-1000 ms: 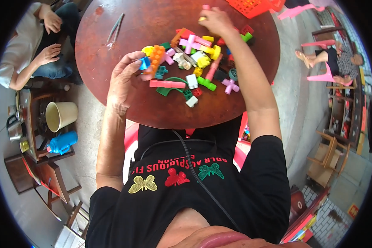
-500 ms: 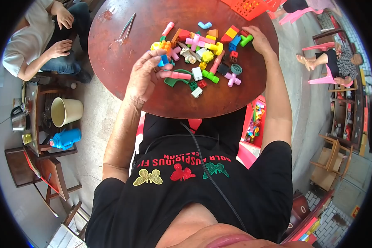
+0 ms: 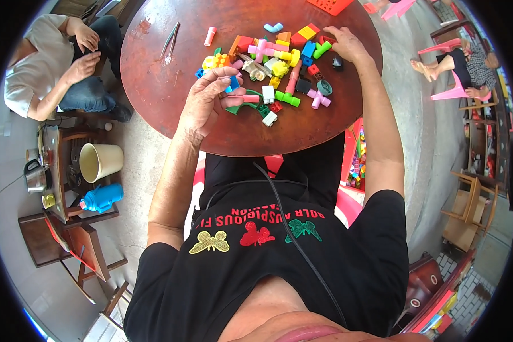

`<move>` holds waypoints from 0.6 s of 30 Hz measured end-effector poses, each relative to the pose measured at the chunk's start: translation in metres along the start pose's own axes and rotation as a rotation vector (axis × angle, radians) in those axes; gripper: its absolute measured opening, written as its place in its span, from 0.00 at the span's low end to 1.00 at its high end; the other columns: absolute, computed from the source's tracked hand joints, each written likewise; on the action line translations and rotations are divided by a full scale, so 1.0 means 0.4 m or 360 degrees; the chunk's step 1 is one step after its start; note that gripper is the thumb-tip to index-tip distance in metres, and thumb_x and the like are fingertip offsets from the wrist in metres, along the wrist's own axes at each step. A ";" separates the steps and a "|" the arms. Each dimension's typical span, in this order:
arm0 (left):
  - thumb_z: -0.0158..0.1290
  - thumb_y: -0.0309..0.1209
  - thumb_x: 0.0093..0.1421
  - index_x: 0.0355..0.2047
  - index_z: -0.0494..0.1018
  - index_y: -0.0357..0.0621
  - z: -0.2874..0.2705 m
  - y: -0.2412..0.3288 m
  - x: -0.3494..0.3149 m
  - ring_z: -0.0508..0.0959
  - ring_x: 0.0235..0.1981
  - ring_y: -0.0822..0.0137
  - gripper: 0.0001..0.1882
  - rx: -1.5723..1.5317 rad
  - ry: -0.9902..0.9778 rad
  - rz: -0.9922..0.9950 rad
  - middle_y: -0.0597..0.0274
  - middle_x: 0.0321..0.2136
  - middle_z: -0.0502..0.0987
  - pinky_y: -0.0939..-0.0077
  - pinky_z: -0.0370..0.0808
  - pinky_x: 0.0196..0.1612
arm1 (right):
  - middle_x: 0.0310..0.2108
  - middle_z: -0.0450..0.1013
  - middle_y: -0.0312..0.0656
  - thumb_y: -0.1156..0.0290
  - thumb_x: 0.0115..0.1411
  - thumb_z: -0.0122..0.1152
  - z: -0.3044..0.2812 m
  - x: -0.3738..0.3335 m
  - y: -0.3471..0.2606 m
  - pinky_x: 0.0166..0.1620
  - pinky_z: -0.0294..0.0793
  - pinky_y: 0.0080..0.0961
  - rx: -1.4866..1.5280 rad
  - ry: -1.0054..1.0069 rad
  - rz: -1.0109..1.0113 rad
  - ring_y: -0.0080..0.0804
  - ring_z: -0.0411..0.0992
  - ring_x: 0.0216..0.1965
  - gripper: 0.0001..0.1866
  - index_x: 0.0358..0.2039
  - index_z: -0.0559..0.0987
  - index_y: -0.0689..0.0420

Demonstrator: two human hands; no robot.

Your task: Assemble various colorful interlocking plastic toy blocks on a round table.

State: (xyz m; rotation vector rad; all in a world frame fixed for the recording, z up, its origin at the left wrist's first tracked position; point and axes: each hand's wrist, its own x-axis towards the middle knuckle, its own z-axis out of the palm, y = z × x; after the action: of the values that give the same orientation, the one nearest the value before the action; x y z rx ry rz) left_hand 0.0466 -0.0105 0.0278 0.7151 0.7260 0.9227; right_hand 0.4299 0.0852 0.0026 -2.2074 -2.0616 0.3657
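At the left edge of the pile [image 3: 280, 69], left hand [image 3: 202, 105] is gripping a blue block [image 3: 232, 84] between thumb and fingers. Pink bar [image 3: 251, 98] is lying just right of its lower fingers, by a green arc [image 3: 233, 109] that the hand is partly hiding.

Right hand [image 3: 349, 47] is reaching in at the far right edge, fingers bent near a green tube [image 3: 322, 49]. Can't tell if it's holding or touching anything. Black block [image 3: 337, 62] is sitting just below those fingers, apart from the pile.

Blue pair [image 3: 308, 51] is lying just left of the green tube, red-yellow stack [image 3: 308, 32] just beyond. Lilac cross [image 3: 320, 99] is sitting at the near right, white block [image 3: 269, 118] at the near edge.

Farther out on the table [image 3: 165, 108]: blue elbow [image 3: 273, 27] is lying beyond the pile, pink tube [image 3: 210, 36] beyond its left end, tweezers [image 3: 170, 43] farther left. Red basket [image 3: 332, 5] is standing at the far rim.

Off the table, another person [image 3: 40, 80] is sitting at left, near a bucket [image 3: 91, 163] and blue thermos [image 3: 104, 198].
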 end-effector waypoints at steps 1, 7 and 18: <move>0.48 0.25 0.63 0.45 0.71 0.36 0.000 0.002 0.002 0.80 0.35 0.64 0.11 -0.0054 -0.0033 0.0000 0.54 0.39 0.76 0.71 0.81 0.40 | 0.50 0.69 0.46 0.76 0.55 0.49 0.012 0.003 -0.001 0.56 0.67 0.38 -0.0147 0.0079 -0.0125 0.42 0.66 0.57 0.25 0.54 0.71 0.41; 0.49 0.30 0.62 0.49 0.67 0.37 -0.005 -0.004 0.019 0.78 0.36 0.67 0.16 -0.0107 -0.0096 -0.0022 0.55 0.41 0.74 0.74 0.80 0.40 | 0.44 0.72 0.42 0.70 0.52 0.57 0.029 0.010 0.060 0.51 0.70 0.37 -0.0218 0.0101 -0.0162 0.41 0.70 0.49 0.17 0.44 0.76 0.47; 0.56 0.41 0.58 0.55 0.62 0.47 0.036 -0.030 -0.026 0.76 0.35 0.72 0.27 -0.0211 -0.0282 -0.0059 0.64 0.37 0.73 0.82 0.71 0.27 | 0.41 0.74 0.47 0.71 0.47 0.69 -0.044 -0.291 -0.436 0.50 0.71 0.33 0.0811 0.0211 -0.1139 0.42 0.73 0.45 0.22 0.44 0.74 0.59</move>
State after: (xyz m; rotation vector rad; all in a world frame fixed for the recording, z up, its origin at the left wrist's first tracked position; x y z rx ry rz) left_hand 0.0592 -0.0278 0.0287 0.6548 0.5151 0.8534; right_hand 0.2588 -0.0148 0.0729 -1.0986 -2.1919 0.5597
